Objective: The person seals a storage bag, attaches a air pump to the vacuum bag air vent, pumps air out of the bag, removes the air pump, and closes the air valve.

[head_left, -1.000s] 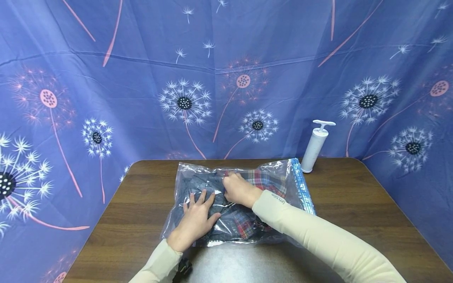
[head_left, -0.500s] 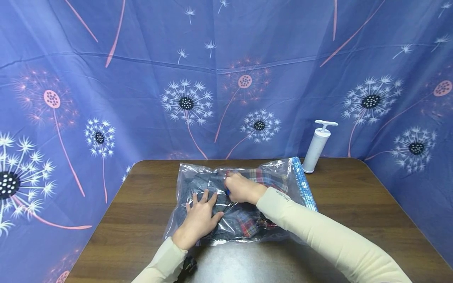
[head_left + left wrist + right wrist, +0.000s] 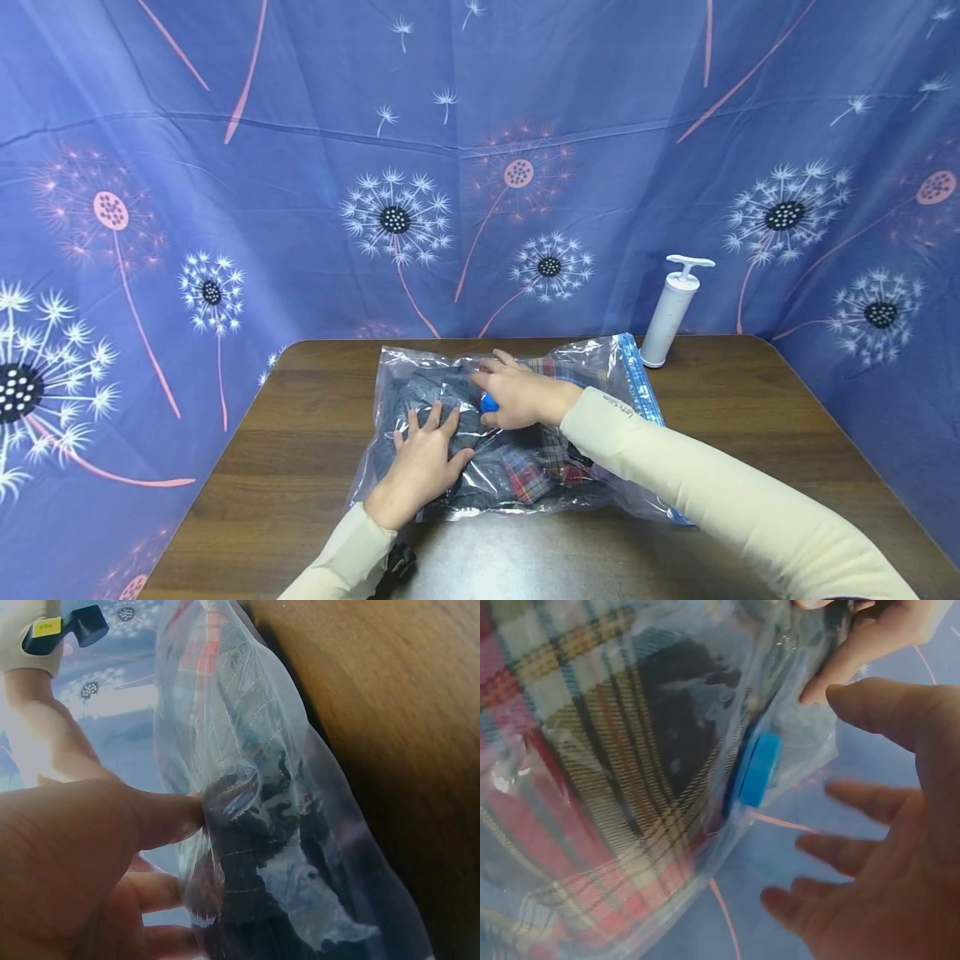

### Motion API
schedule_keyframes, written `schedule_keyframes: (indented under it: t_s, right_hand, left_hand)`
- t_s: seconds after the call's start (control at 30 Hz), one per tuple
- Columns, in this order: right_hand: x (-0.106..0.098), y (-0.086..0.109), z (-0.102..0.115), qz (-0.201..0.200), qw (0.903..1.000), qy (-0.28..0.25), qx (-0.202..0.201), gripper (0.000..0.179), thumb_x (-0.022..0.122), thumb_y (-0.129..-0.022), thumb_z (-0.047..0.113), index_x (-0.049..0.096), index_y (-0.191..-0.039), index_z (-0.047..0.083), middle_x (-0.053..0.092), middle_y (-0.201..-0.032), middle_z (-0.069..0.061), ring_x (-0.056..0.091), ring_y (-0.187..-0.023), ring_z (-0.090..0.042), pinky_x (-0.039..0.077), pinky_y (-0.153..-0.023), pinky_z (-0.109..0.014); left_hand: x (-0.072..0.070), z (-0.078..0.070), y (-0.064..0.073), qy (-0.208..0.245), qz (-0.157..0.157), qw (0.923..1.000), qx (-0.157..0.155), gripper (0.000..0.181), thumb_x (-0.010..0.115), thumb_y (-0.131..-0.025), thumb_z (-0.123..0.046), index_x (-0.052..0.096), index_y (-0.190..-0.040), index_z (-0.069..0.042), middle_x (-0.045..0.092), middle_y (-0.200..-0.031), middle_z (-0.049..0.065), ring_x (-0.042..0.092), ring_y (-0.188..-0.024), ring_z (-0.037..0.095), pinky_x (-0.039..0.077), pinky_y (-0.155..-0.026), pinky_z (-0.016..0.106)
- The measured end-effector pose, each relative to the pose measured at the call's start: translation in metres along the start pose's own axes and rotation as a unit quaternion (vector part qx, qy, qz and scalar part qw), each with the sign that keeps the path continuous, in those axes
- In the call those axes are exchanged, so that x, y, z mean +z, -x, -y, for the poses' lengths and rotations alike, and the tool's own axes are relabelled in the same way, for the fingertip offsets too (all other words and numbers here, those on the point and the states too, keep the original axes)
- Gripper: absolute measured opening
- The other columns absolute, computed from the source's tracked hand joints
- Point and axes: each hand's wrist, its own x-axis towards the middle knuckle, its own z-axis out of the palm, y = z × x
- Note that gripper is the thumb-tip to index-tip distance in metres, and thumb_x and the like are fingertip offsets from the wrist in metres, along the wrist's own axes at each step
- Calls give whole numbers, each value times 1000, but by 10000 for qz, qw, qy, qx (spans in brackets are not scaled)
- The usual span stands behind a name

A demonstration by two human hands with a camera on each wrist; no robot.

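A clear plastic storage bag lies on the table, with dark clothing and a plaid garment inside. My left hand rests on the bag's left half, fingers spread; the left wrist view shows its thumb and fingers on the plastic. A round blue valve cap sits on the bag's upper face. My right hand hovers right at this cap, fingers extended and spread. In the right wrist view, the fingertips of that hand stand apart from the cap, and nothing is held.
A white hand pump stands upright at the table's back edge, just beyond the bag's blue zip strip. The wooden table extends on both sides of the bag. A blue dandelion-print cloth hangs behind it.
My right hand has uncurled from over the blue valve cap, spreading its fingers and drawing slightly right, so the cap now shows. My left hand stays in place on the bag.
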Motion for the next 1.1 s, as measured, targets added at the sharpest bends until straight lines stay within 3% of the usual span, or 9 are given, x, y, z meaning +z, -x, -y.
schedule_keyframes:
  t_s: [0.13,0.27,0.33,0.43,0.6,0.73,0.87,1.1]
  right_hand:
    - [0,1,4,202,9985,-194,471,99,79,-89,47,25,-164,11,12,-170,-24,5,-157,-49,20,-125,-64]
    - [6,-3,10,318,9952,-213,896,112,82,-83,54,21,-165,9,12,-170,-26,9,-156,-50,25,-123,-64]
    - [9,-5,12,241,9942,-192,1035,106,82,-84,50,27,-163,6,18,-168,-26,15,-156,-49,29,-122,-64]
    - [14,-9,16,-109,9939,-117,1093,82,80,-89,36,44,-153,0,32,-161,-30,32,-148,-50,40,-116,-60]
    - [20,-14,19,-678,9917,-78,1094,36,76,-87,14,71,-117,-5,52,-140,-32,55,-117,-46,57,-97,-52]
    - [24,-17,18,-835,9915,29,1001,12,75,-85,8,74,-94,0,61,-121,-29,60,-96,-39,59,-84,-47]
    - [24,-17,15,-788,9938,118,776,7,76,-86,6,74,-91,1,63,-111,-25,61,-91,-36,59,-81,-46]
    - [18,-16,7,-428,9989,123,118,15,72,-84,-2,74,-97,3,67,-104,-12,64,-99,-33,55,-94,-45]
  left_hand:
    - [1,0,0,1,29,10000,-22,68,73,-94,-44,54,-150,-10,43,-158,26,32,-139,68,34,-99,86]
    - [-1,0,1,55,43,10000,-19,68,72,-95,-44,54,-150,-10,42,-158,27,32,-139,68,33,-100,86]
    - [-1,0,1,83,42,10000,-11,67,72,-95,-43,54,-150,-10,42,-158,27,32,-139,68,33,-100,86]
    - [-1,-1,1,111,26,9999,-2,67,73,-94,-43,55,-149,-10,43,-158,27,32,-139,68,33,-100,86]
    - [-3,-1,2,107,-23,9999,7,66,74,-93,-41,56,-148,-10,44,-157,26,33,-139,68,34,-101,85]
    - [-3,-1,1,87,-61,9999,29,66,74,-93,-41,56,-148,-10,45,-156,26,34,-138,68,34,-100,85]
    - [-3,-1,1,68,-84,9999,47,66,74,-93,-41,56,-148,-10,46,-156,26,34,-138,68,35,-100,85]
    - [-3,0,2,81,-70,9999,48,66,75,-93,-41,56,-148,-10,45,-156,27,33,-138,69,34,-100,85]
